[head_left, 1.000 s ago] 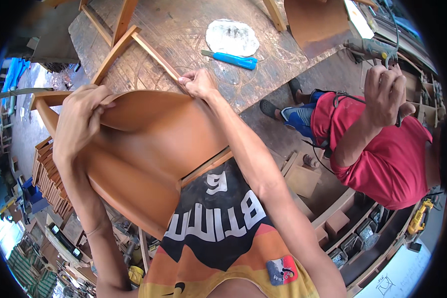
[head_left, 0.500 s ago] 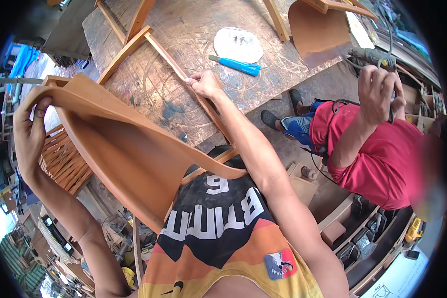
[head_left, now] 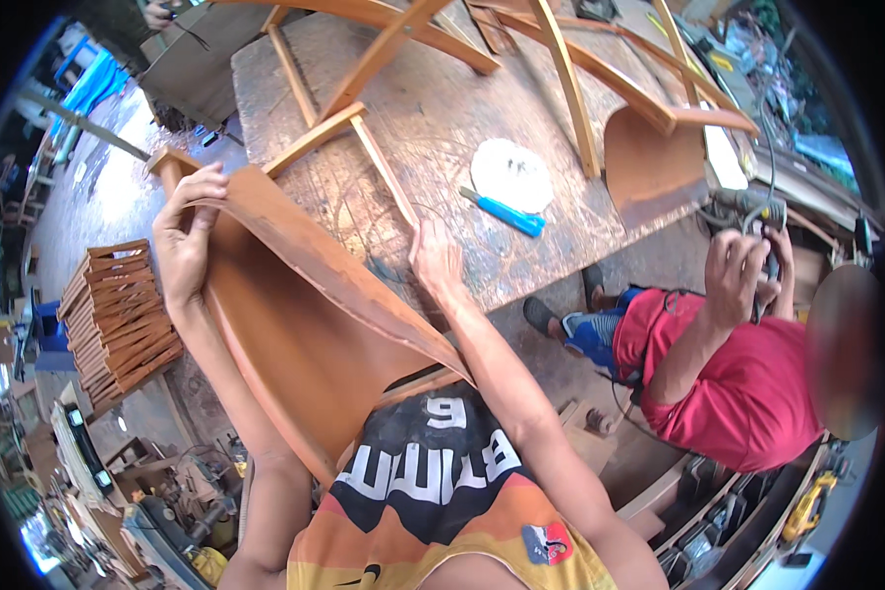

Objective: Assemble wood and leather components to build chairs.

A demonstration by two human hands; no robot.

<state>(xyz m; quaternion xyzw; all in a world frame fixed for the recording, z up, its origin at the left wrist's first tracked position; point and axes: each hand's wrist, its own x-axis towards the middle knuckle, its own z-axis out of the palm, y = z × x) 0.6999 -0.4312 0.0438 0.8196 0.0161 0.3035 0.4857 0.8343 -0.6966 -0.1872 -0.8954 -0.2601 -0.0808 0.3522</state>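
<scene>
A wooden chair frame with a brown leather sling (head_left: 290, 295) is tilted against my body, its curved sheet opening toward me. My left hand (head_left: 189, 236) is closed round the sling's upper left edge, near the end of a wooden rail. At the bench's near side, my right hand (head_left: 437, 258) wraps round a slim wooden bar (head_left: 387, 177) of the frame. Beyond that hand, a blue utility knife (head_left: 509, 213) with its blade out touches a white round pad (head_left: 513, 177). The sling's lower end lies against my shirt.
The worn workbench (head_left: 265, 108) bears more chair frames (head_left: 560, 84) and another leather piece (head_left: 654, 162). To the right, a person in a red shirt (head_left: 733, 379) handles a corded power tool (head_left: 752, 208). Stacked wooden slats (head_left: 123, 320) stand at left.
The whole view has shifted, showing more of the bench's far side. My left hand has come inward with the sling's edge, which now bends over more. My right hand keeps its hold.
</scene>
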